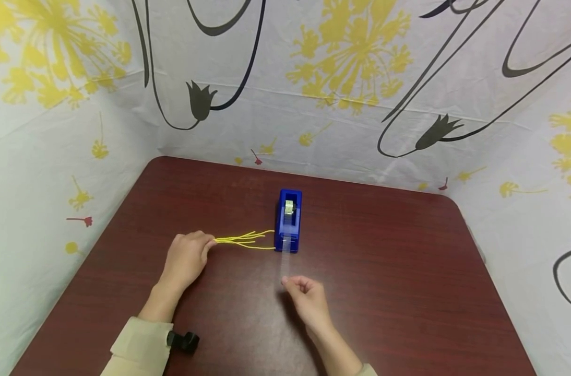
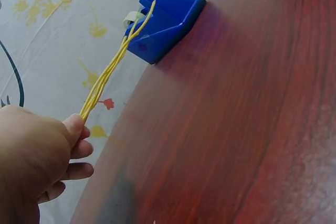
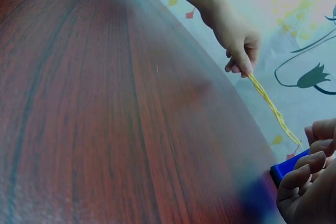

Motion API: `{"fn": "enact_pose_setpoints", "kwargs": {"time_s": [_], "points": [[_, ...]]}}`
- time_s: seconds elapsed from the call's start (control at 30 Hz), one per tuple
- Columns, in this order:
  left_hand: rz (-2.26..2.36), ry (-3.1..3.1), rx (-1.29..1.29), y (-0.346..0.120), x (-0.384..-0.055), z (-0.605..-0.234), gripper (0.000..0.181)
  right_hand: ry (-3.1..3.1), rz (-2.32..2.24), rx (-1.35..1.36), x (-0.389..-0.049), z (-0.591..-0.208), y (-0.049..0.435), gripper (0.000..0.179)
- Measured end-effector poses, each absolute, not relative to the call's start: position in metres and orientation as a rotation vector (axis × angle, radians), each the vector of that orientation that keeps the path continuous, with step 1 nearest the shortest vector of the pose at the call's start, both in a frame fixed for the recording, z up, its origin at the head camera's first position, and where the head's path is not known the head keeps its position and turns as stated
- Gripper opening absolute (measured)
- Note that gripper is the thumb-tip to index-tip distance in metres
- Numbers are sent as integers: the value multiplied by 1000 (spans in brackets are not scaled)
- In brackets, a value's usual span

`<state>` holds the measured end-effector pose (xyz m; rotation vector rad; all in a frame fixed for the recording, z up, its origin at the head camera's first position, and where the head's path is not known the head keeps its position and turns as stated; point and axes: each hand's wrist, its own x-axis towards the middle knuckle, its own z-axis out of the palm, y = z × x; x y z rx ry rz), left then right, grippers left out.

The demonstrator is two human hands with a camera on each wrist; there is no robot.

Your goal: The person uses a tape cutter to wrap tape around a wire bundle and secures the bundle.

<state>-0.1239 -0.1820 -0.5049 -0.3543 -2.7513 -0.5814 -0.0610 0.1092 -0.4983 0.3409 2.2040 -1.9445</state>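
My left hand (image 1: 187,258) pinches a bundle of thin yellow strings (image 1: 231,240) between thumb and fingers. Their loose ends fan out to the right, and the longest reach the side of a blue tape dispenser (image 1: 298,216). In the left wrist view the strings (image 2: 105,74) overlap the dispenser (image 2: 176,6). A strip of clear tape (image 1: 285,258) runs from the dispenser's front toward me, its end pinched by my right hand (image 1: 311,303). The right wrist view shows the right hand (image 3: 312,184) hiding most of the dispenser, with the left hand (image 3: 239,43) beyond.
All of this is on a dark red-brown wooden table (image 1: 384,271). A white cloth (image 1: 276,62) with yellow and grey flower prints hangs behind and at both sides. A black strap-mounted device (image 1: 184,342) sits at the left wrist.
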Motion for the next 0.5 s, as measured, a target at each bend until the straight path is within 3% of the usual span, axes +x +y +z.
{"fn": "enact_pose_setpoints", "kwargs": {"time_s": [0.5], "points": [[-610,-2718,-495,-180,-119,-509,7,2207,-1959,333,-60,-495,109,29]]}}
